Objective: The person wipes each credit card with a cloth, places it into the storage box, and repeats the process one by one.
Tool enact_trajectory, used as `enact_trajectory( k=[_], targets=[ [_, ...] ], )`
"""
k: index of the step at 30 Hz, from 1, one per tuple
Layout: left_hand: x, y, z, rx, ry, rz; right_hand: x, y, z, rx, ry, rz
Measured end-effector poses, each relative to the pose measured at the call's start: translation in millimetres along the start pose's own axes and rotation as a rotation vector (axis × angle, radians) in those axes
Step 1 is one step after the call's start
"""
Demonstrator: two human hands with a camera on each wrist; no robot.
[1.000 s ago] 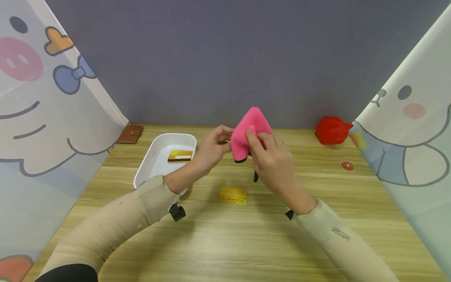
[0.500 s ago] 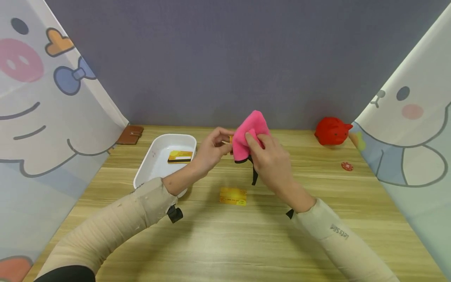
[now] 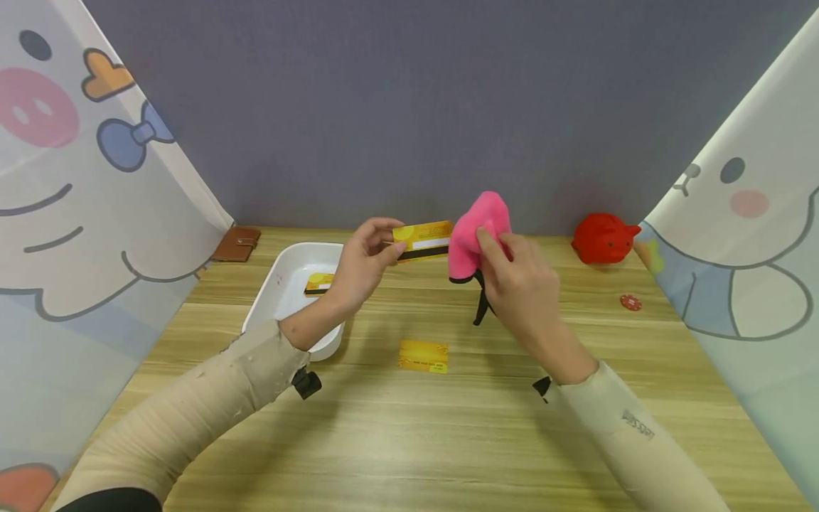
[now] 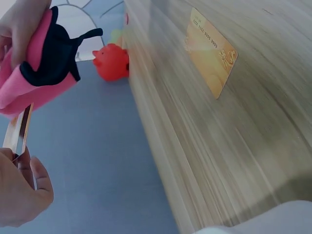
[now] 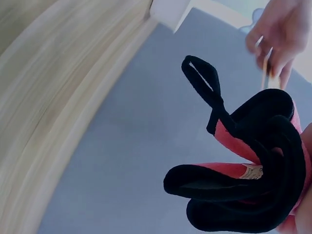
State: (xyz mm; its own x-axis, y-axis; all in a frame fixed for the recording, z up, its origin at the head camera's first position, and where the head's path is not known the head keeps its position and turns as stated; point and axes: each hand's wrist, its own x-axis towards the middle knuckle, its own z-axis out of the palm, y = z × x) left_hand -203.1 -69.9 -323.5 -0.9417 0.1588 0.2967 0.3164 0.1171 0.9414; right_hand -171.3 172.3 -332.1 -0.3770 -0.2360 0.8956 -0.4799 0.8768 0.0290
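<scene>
Between thumb and fingers, my left hand (image 3: 367, 267) pinches a gold bank card (image 3: 422, 242), its dark magnetic stripe facing me. The card's far end meets the edge of a pink cloth (image 3: 480, 227) with black trim and a black hanging loop (image 5: 202, 80). My right hand (image 3: 518, 284) grips that cloth, which hangs in folds above the table. In the right wrist view the black border (image 5: 219, 187) and a small sewn label (image 5: 252, 171) show. A second gold card (image 3: 424, 355) lies flat on the table below the hands.
Left of my hands stands a white tray (image 3: 264, 306) with another gold card (image 3: 318, 284) in it, partly behind my left hand. A brown wallet (image 3: 237, 244) lies at the back left. At the right are a red piggy bank (image 3: 604, 238) and a red poker chip (image 3: 630, 302).
My left hand has moved left and my right hand right with the pink cloth. The gold card, hidden behind the cloth a second ago, now shows between them.
</scene>
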Motion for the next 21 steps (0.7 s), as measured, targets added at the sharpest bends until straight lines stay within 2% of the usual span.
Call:
enact_trajectory(
  k=[5, 8, 15, 21],
  targets=[
    [0.6, 3.2, 9.5, -0.026, 0.004, 0.044, 3, -19, -4, 0.012, 0.021, -0.123],
    [-1.0, 4.0, 16.1, -0.025, -0.008, 0.059, 4, -27, -2, 0.003, 0.021, -0.166],
    [-7.2, 6.7, 29.6, -0.056, -0.033, 0.064, 3, -34, 3, -0.020, -0.012, -0.153],
    [-8.7, 6.1, 30.1, -0.107, -0.058, 0.026, 0, -29, 7, -0.021, 0.011, -0.146]
  ],
)
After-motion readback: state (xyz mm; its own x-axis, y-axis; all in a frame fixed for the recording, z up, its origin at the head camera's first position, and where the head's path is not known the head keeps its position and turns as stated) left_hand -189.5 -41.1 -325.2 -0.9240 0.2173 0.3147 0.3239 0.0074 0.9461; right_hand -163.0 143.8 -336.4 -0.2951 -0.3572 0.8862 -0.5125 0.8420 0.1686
